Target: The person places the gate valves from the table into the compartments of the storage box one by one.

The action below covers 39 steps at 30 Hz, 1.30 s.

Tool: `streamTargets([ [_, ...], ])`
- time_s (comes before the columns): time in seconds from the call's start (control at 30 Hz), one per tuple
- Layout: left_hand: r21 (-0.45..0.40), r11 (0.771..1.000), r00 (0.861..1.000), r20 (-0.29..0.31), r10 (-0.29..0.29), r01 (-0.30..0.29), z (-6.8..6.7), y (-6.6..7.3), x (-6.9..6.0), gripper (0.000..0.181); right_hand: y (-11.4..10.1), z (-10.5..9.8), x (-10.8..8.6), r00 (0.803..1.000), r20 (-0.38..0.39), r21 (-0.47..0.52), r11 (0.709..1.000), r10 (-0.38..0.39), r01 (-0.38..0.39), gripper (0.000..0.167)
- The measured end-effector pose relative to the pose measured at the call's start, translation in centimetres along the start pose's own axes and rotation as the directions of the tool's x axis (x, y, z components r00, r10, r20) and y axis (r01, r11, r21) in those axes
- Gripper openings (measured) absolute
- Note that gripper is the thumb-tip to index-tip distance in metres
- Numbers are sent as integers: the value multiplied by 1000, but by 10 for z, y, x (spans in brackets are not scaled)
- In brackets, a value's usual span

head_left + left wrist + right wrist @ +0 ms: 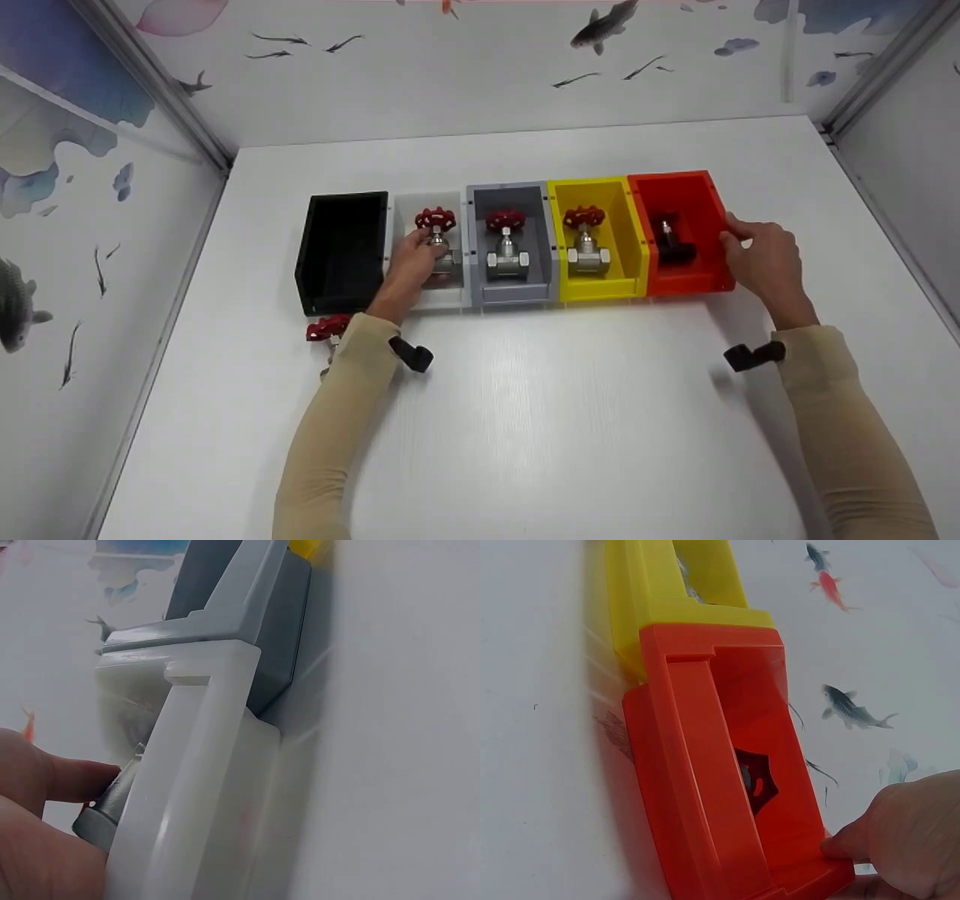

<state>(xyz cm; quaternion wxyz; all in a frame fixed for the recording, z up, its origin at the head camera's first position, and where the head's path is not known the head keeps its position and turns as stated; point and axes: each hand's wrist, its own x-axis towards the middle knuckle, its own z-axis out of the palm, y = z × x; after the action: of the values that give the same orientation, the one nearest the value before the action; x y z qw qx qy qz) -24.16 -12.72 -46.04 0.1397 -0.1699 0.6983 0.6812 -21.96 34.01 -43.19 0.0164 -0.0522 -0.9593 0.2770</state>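
My left hand [411, 266] reaches into the white bin [442, 301] and holds a metal valve with a red handwheel [435, 218]. In the left wrist view, thumb and finger lie on the valve's metal end [97, 825], beside the bin's front wall. At the far right, my right hand [769, 259] pinches the outer side wall of the red bin [690, 285]. Inside that bin lies a darker piece with a metal stem [666, 231]; the right wrist view shows its dark red handwheel [759, 784].
Valves with red handwheels stand in the grey bin [514, 291] and the yellow bin [600, 289]. A black bin [306, 289] ends the row at left. Another valve [328, 328] sits on the white table [525, 420], partly behind the left forearm. Printed walls enclose the table.
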Motion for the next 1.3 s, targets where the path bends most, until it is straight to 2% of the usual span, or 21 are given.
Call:
streamTargets([
  [0.47,41,999,1000,7,-6,6,0,-1,-1,57,0,2,0,1000,9,0,1000,16,-16,44],
  [0.8,96,995,999,2,-33,32,-1,0,1,57,1,1,-1,1000,-20,1,1000,-21,21,42],
  [1.3,87,994,998,-3,-63,63,1,0,3,56,0,1,-1,1000,-20,-3,1000,-18,18,42],
])
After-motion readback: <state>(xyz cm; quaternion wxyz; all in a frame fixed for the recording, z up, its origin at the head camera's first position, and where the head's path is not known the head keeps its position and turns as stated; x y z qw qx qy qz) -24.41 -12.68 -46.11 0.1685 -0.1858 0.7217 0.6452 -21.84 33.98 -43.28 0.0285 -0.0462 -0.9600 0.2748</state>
